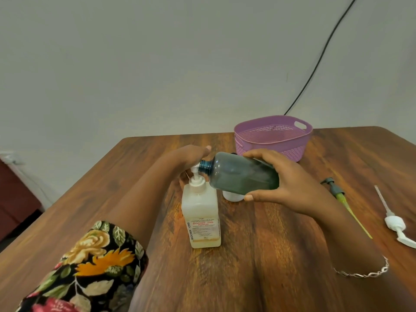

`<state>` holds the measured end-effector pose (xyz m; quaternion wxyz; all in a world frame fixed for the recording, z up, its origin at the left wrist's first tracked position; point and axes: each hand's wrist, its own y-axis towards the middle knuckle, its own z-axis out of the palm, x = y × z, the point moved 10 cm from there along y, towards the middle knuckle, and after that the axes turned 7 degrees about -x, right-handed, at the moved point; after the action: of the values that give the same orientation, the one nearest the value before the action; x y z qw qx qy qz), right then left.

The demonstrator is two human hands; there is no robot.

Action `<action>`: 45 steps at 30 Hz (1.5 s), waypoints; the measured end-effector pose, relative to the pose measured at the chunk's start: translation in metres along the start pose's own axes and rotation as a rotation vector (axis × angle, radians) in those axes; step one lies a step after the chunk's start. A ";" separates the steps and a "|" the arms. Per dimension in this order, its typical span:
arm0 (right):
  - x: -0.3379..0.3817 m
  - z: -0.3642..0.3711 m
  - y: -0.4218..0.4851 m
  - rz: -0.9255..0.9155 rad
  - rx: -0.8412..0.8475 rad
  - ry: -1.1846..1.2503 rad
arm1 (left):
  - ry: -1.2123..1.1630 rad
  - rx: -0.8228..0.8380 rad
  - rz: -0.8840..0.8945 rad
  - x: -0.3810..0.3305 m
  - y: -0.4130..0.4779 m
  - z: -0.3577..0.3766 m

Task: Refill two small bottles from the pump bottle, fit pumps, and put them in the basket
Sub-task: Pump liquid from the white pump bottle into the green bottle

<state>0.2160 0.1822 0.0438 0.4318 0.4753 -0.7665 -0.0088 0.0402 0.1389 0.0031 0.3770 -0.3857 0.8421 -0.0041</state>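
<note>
A white pump bottle (201, 217) with a printed label stands mid-table. My left hand (189, 157) rests on top of its pump head, fingers curled over it. My right hand (286, 181) holds a dark green small bottle (242, 173) tilted on its side, its open neck right at the pump's nozzle. Behind that bottle, a white small bottle (233, 196) stands mostly hidden. A purple basket (273, 137) sits at the far side of the table, with nothing visible in it. Two loose pumps lie at the right: a dark one with a green tube (344, 199) and a white one (395, 224).
The wooden table (258, 255) ends at a grey wall. A black cable (319, 57) runs down the wall behind the basket. Off the table's left edge are a dark red piece of furniture (15, 199) and a white wall socket (10, 157).
</note>
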 end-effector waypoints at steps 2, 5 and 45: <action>-0.002 0.004 -0.001 0.004 0.010 -0.017 | 0.120 -0.059 0.013 0.002 0.002 -0.002; -0.006 0.010 -0.004 0.006 0.028 -0.027 | 0.272 -0.129 0.061 -0.001 0.001 -0.005; -0.005 0.005 -0.002 0.006 0.026 0.042 | 0.018 -0.133 0.002 -0.003 -0.006 -0.013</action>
<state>0.2153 0.1826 0.0364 0.4416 0.4788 -0.7586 0.0125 0.0368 0.1326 0.0161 0.3432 -0.4090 0.8441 0.0486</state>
